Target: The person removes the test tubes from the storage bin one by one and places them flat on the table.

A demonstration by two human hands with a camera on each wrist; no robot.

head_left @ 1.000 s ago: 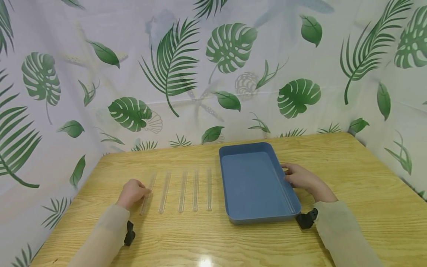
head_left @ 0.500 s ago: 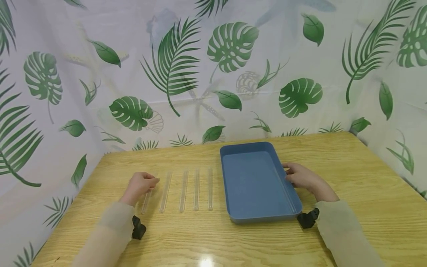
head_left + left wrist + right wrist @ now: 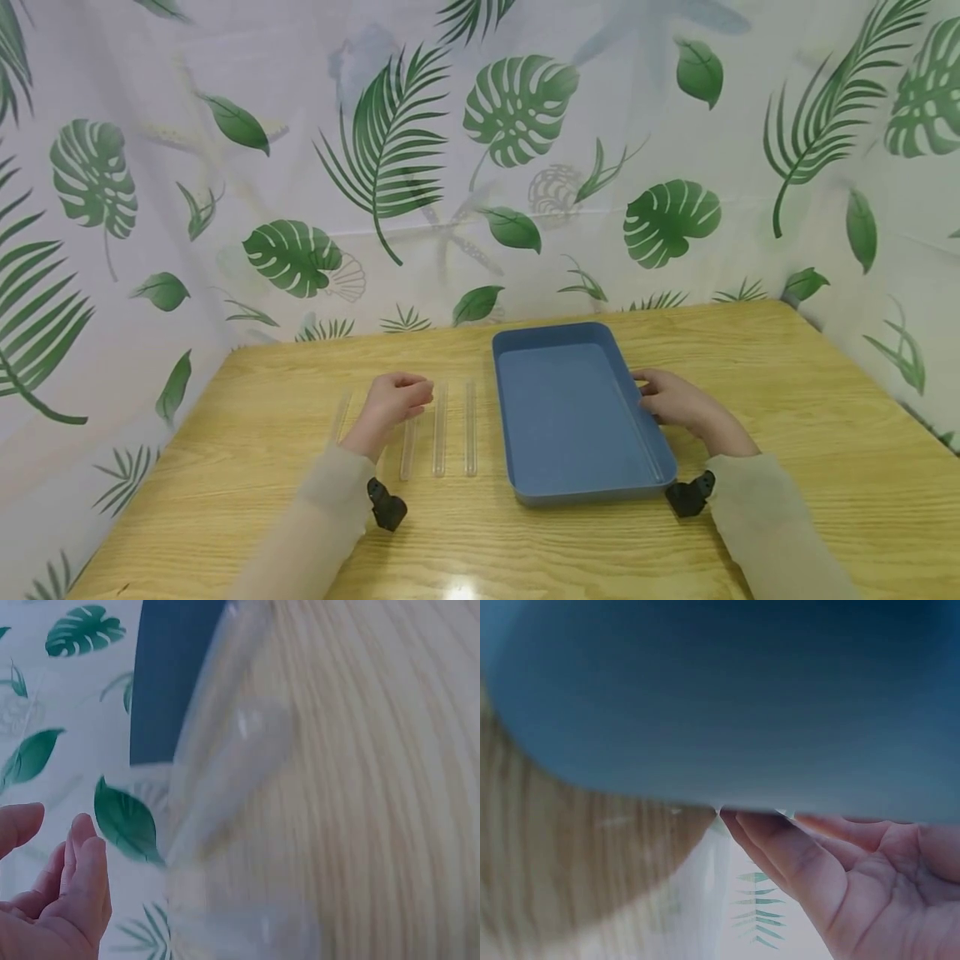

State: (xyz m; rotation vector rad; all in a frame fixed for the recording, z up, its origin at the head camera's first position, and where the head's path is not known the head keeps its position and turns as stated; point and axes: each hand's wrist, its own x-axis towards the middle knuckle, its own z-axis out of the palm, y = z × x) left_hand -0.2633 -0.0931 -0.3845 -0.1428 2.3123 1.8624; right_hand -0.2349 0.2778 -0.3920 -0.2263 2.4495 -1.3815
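My left hand (image 3: 392, 404) hovers above several slim clear tubes (image 3: 439, 433) lying side by side on the table. In the left wrist view the thumb and fingers (image 3: 90, 862) stand apart with nothing between them, while the blurred rounded tube ends (image 3: 262, 731) show beside them. A forearm and hand partly cover the tubes on the left. To their right is a blue rectangular tray (image 3: 558, 417) with one clear tube (image 3: 645, 437) along its right wall. My right hand (image 3: 675, 400) touches the outside of that wall with its fingertips, which are partly hidden in the right wrist view.
The wooden table (image 3: 465, 533) carries the tubes and the tray. A white leaf-printed curtain (image 3: 442, 192) rises behind it and along both sides. Black wrist cameras (image 3: 386, 504) sit at both cuffs, the right one close to the tray's near corner.
My left hand has moved right, away from the leftmost tube and across to the middle tubes, carrying nothing visible. The right hand, the tray and the tubes have stayed in place.
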